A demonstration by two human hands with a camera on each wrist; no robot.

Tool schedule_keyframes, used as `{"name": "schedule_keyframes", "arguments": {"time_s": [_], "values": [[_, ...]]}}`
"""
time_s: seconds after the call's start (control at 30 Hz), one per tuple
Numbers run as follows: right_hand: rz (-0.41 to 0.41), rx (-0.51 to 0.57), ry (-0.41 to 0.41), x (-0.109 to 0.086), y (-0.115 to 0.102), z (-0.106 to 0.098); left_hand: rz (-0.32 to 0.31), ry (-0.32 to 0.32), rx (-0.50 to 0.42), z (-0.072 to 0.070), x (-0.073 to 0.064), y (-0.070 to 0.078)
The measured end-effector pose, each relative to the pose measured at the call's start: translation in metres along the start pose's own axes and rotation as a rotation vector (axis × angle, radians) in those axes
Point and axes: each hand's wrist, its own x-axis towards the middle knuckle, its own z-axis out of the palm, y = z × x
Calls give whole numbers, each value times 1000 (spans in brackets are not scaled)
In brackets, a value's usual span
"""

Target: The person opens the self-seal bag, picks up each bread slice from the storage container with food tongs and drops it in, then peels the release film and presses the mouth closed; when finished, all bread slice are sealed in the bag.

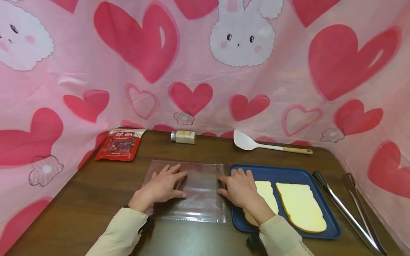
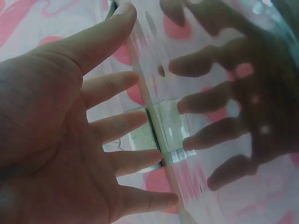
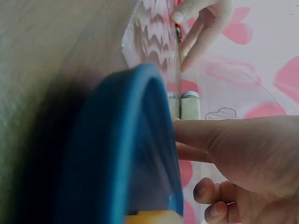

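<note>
A clear plastic bag (image 1: 201, 188) lies flat on the brown table. On its left part rests my left hand (image 1: 161, 186), fingers spread and fairly straight. The left wrist view shows the open palm (image 2: 60, 130) and its dark reflection on a shiny surface. Along the bag's right edge, my right hand (image 1: 240, 186) touches the film with thumb and forefinger, holding nothing visibly. Its other fingers bend loosely over the left side of a blue tray (image 1: 282, 173). That tray holds two slices of bread (image 1: 301, 206), the left one (image 1: 266, 192) partly hidden by the right hand.
A red packet (image 1: 121, 145) lies at the back left. Near the back edge are a small jar on its side (image 1: 184, 137) and a white spatula (image 1: 245, 141) with a wooden handle. Metal tongs (image 1: 347, 211) lie right of the tray. A heart-patterned cloth (image 1: 192, 74) hangs behind.
</note>
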Motion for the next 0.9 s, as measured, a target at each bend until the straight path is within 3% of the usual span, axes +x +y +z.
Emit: {"name": "schedule_keyframes", "arguments": {"time_s": [0.27, 0.57, 0.9], "values": [[10, 4, -15, -1, 0, 3, -16, -13, 21, 5, 2, 3], [10, 14, 9, -2, 0, 3, -2, 21, 46, 6, 2, 4], [12, 13, 8, -4, 0, 3, 53, 138, 46, 11, 2, 7]]}}
